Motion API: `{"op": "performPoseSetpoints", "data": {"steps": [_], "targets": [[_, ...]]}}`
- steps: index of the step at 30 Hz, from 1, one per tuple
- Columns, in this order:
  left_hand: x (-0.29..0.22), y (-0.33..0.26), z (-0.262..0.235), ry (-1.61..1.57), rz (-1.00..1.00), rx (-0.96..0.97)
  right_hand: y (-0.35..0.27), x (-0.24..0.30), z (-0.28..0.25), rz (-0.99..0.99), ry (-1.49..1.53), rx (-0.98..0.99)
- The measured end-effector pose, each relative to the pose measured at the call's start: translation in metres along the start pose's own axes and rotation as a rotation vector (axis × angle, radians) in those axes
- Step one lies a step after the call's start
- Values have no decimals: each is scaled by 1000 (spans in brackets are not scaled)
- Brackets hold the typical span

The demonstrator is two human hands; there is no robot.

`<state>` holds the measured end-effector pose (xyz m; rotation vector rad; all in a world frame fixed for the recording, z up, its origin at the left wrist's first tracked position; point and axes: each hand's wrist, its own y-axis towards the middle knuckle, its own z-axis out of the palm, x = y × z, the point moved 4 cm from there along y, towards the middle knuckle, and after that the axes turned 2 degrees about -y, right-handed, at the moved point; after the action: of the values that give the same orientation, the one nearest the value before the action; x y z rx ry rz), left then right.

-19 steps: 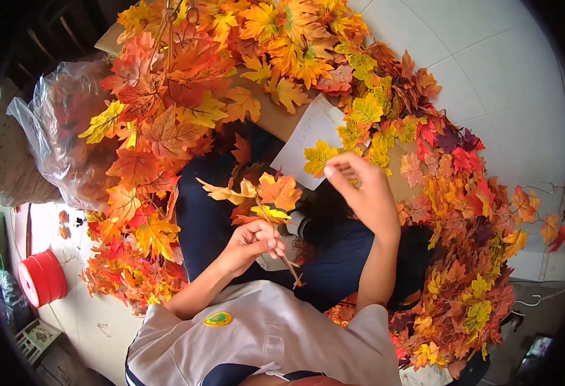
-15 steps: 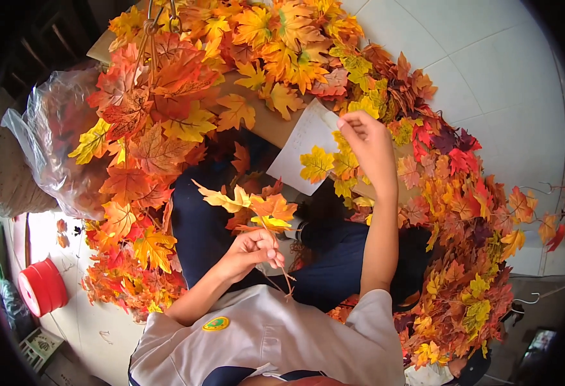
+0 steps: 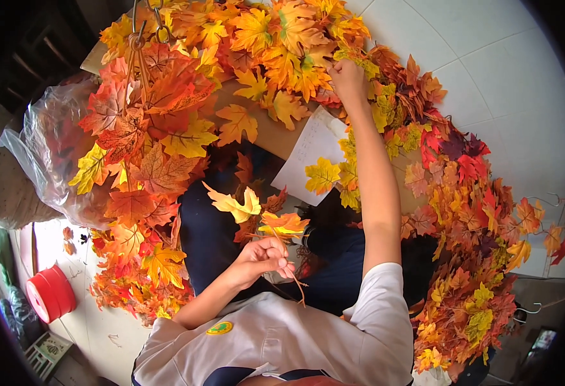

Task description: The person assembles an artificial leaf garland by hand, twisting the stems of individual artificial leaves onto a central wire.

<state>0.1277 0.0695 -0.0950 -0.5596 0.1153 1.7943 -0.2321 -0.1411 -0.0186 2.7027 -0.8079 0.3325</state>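
Observation:
My left hand [image 3: 257,262] is closed, pinching the thin brown stem of an artificial maple leaf sprig [image 3: 286,224] with orange and yellow leaves. The sprig stands over my lap, leaves pointing away from me. My right arm is stretched far forward. At its end my right hand [image 3: 349,82] is curled at the edge of a pile of orange-yellow maple leaves [image 3: 289,61]; whatever its fingers hold is hidden. Just below that hand lies a white sheet of paper [image 3: 309,151] with handwriting, partly under several yellow leaves [image 3: 323,175].
A bunch of red-orange leaves [image 3: 160,119] hangs from cords and hooks at the left. Beside it is a clear plastic bag [image 3: 48,145]. A red spool [image 3: 52,294] stands on the floor. Brown cardboard [image 3: 269,125] lies ahead; more leaf piles [image 3: 462,257] curve round the right.
My right hand has moved forward from above the paper to the orange-yellow leaf pile. My left hand still holds the sprig, shifted slightly right and turned a little.

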Motion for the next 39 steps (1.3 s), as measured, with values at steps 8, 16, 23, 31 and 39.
{"op": "performPoseSetpoints", "data": {"steps": [8,16,23,31,39], "targets": [[-1,2,-1,33,-3,25,22,-43,7,-18,112,18],[0,-3,4,21,3,21,20,-46,-9,208,319,245],[16,8,9,47,8,23,3,-45,-69,56,481,-23],[21,11,11,61,70,-22,-1,-39,-101,-9,635,-177],[25,16,14,91,76,-30,-18,-34,-75,-143,330,-362]]}}
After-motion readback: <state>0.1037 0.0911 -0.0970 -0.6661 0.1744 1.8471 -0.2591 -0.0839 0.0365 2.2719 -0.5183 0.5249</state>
